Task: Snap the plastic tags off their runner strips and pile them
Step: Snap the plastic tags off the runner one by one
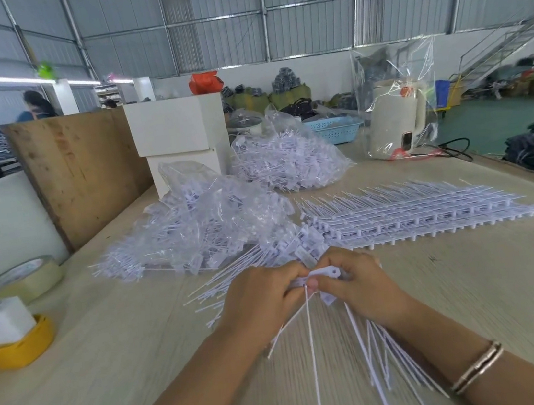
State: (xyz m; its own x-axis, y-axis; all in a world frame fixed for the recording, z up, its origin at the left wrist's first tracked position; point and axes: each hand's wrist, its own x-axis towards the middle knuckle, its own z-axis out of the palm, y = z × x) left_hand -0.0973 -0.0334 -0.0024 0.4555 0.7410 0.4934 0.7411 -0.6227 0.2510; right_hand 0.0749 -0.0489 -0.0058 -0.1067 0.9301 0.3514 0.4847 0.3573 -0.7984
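Tags [327, 272] look light, brittle at the runner joint; hold near the head. Left hand [264, 296] and right hand [359, 283] both pinch one strip over the desk [109, 359].

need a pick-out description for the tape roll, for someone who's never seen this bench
Start at the upright wooden board on the table's far left, then drop to its near bottom corner. The tape roll lies flat on the tabletop there, just beyond the white plug block in the yellow tray. It is the only ring-shaped thing around: pale tan, with a hollow centre.
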